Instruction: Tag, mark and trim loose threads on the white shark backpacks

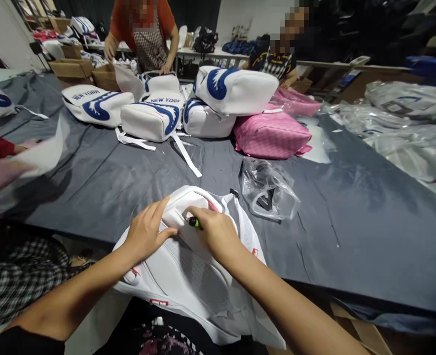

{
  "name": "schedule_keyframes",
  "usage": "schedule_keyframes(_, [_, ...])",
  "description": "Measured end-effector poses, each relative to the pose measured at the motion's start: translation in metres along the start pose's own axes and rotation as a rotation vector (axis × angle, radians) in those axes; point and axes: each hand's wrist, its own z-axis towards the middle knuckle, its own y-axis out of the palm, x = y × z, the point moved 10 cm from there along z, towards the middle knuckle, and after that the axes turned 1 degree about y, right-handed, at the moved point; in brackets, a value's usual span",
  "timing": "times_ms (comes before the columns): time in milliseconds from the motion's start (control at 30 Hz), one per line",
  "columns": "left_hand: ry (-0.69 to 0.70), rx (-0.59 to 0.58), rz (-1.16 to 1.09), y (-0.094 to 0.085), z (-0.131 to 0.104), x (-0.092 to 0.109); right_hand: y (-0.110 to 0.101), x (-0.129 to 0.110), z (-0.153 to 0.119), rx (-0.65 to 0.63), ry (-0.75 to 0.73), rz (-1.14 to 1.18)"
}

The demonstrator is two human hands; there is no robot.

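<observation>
A white backpack [203, 281] with small red tags lies at the table's near edge, reaching over my lap. My left hand [148, 228] rests on its upper left part, the thumb apart from the fingers, pressing the fabric. In my right hand [214, 229] is a small tool [194, 222] with a black and green handle, its tip close to the bag's white top panel. The fingers of that hand are curled round the handle. Just beyond the bag, to the right, sits a crumpled clear plastic bag [270, 190] with something dark inside.
White and blue bags [151, 116] and a pink bag [272, 134] stand across the grey table [351, 222]. Plastic-wrapped bags [414, 123] are piled at the right. Two people work on the far side; at the left, another person's blurred hands hold a white sheet [51, 148].
</observation>
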Motion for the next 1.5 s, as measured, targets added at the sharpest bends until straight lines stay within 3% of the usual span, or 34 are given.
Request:
schedule_keyframes(167, [-0.032, -0.013, -0.019, 0.003, 0.002, -0.002, 0.003, -0.001, 0.033, 0.034, 0.109, 0.228])
schedule_keyframes(400, [-0.081, -0.081, -0.042, 0.012, 0.002, -0.004, 0.001, 0.001, 0.029, 0.042, 0.118, 0.164])
schedule_keyframes(500, [-0.093, -0.083, -0.06, 0.013, 0.002, -0.004, -0.002, -0.003, 0.026, 0.098, 0.002, 0.199])
schedule_keyframes(600, [-0.075, -0.075, -0.083, 0.011, 0.003, -0.001, 0.003, -0.008, 0.026, 0.074, -0.17, 0.216])
schedule_keyframes(767, [-0.085, -0.11, -0.086, 0.014, 0.007, -0.003, 0.019, 0.01, 0.036, 0.007, -0.226, -0.04])
schedule_keyframes(900, [-0.086, -0.119, -0.082, 0.014, 0.007, -0.003, 0.016, 0.007, 0.026, 0.089, -0.322, -0.257])
schedule_keyframes(1100, [-0.086, -0.158, -0.104, 0.015, 0.006, -0.001, 0.014, -0.007, 0.005, 0.2, -0.441, -0.356])
schedule_keyframes(1333, [-0.12, -0.156, -0.085, 0.013, 0.004, -0.002, 0.019, -0.009, 0.02, 0.063, -0.417, -0.327])
schedule_keyframes(1500, [-0.109, -0.143, -0.026, 0.019, 0.006, -0.006, 0.026, 0.028, -0.019, 0.002, -0.492, -0.368])
